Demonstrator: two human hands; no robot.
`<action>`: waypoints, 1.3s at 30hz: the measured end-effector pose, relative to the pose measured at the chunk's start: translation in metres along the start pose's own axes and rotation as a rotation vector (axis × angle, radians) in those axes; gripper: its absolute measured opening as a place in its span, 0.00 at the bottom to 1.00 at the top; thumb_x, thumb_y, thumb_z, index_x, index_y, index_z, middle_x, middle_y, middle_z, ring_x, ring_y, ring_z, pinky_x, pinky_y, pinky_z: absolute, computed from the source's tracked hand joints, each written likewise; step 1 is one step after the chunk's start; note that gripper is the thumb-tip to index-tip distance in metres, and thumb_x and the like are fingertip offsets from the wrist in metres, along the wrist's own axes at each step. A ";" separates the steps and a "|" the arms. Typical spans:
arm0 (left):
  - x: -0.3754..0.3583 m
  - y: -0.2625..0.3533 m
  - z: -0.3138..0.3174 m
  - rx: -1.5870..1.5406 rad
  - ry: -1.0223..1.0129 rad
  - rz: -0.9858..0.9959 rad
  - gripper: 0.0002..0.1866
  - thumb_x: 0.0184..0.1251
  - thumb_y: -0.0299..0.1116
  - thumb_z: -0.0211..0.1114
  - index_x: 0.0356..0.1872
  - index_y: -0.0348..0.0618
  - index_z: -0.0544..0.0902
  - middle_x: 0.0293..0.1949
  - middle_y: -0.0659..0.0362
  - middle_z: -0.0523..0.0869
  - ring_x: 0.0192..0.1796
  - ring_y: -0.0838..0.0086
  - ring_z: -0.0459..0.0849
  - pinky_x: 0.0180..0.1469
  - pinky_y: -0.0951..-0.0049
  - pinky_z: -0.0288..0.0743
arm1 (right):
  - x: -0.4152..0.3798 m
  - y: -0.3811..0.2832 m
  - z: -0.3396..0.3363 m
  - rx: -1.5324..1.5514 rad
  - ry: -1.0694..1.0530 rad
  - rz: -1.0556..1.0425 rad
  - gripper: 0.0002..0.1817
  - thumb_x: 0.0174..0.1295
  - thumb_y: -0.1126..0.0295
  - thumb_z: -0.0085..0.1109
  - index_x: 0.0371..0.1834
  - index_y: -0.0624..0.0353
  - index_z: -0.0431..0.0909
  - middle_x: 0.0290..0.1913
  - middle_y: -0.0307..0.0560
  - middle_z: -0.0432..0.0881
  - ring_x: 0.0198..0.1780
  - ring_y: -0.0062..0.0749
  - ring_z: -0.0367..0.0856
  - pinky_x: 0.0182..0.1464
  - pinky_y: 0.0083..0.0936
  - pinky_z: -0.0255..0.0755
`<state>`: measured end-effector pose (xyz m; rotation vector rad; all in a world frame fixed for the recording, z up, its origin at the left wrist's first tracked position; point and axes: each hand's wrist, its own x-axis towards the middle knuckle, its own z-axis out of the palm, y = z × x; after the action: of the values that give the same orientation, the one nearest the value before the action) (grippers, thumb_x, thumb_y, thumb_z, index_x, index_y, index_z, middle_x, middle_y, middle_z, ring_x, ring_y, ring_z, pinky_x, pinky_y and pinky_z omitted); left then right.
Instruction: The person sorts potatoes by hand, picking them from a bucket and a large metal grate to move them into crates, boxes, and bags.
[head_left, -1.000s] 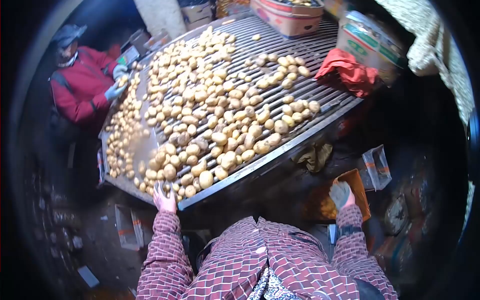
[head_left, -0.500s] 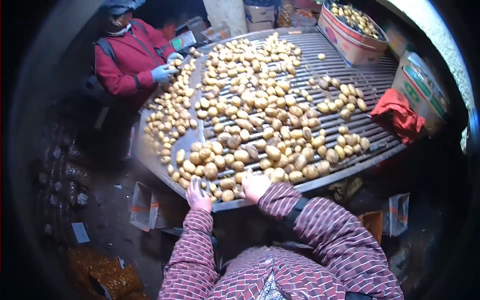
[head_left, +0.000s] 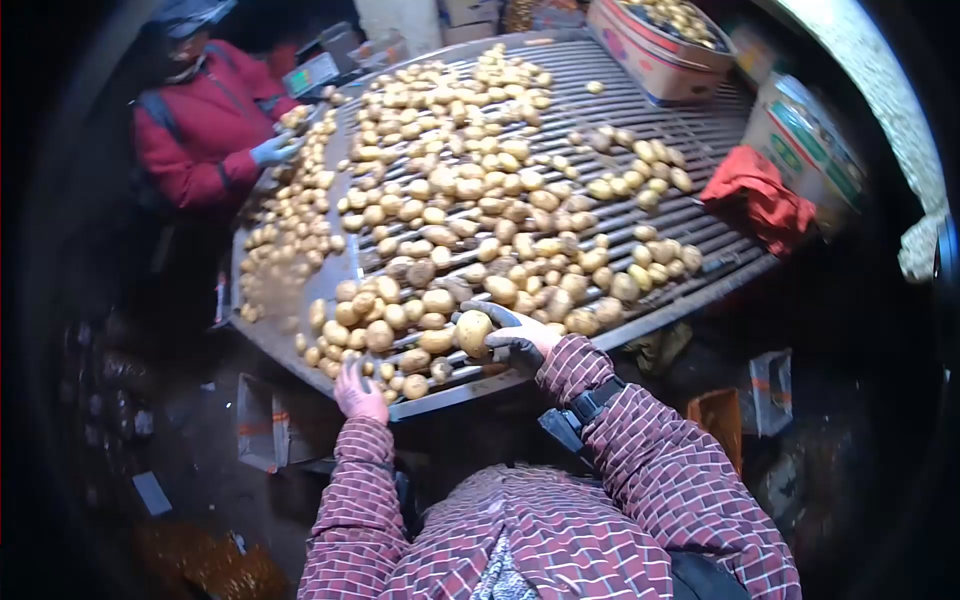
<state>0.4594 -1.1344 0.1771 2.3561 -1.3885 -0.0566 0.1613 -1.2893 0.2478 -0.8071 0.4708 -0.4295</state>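
My right hand (head_left: 522, 336), in a glove with dark fingers, grips a large round potato (head_left: 473, 333) between thumb and fingers, lifted just above the others. At the near left rim of the slatted table (head_left: 690, 225) is my left hand (head_left: 361, 390), its fingers stretched out against small potatoes (head_left: 388, 371); it holds nothing that I can see. Many potatoes (head_left: 450, 185) of mixed sizes lie spread over the metal bars. Smaller ones (head_left: 290, 225) are heaped along the table's left side.
Across on the left, a person in a red jacket (head_left: 205, 130) handles potatoes with gloved hands (head_left: 277, 150). A cardboard box of potatoes (head_left: 660, 60) stands at the back right. Near the right edge are a red cloth (head_left: 762, 200) and another carton (head_left: 805, 135). Crates (head_left: 262, 425) sit below.
My right hand has turned and raised a potato from the near edge. My left hand stays by the rim. The view has shifted, and the other person's hands have moved slightly.
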 end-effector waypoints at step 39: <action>0.003 0.019 -0.011 0.099 -0.083 -0.073 0.46 0.48 0.44 0.72 0.69 0.43 0.62 0.69 0.46 0.61 0.72 0.55 0.59 0.71 0.55 0.54 | -0.019 -0.016 0.017 -1.989 0.335 0.091 0.50 0.42 0.43 0.71 0.72 0.31 0.58 0.75 0.57 0.51 0.72 0.54 0.56 0.66 0.61 0.56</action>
<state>0.4479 -1.1416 0.1946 2.5125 -1.3720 -0.1092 0.1525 -1.2788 0.2748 -2.6157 1.2528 0.1683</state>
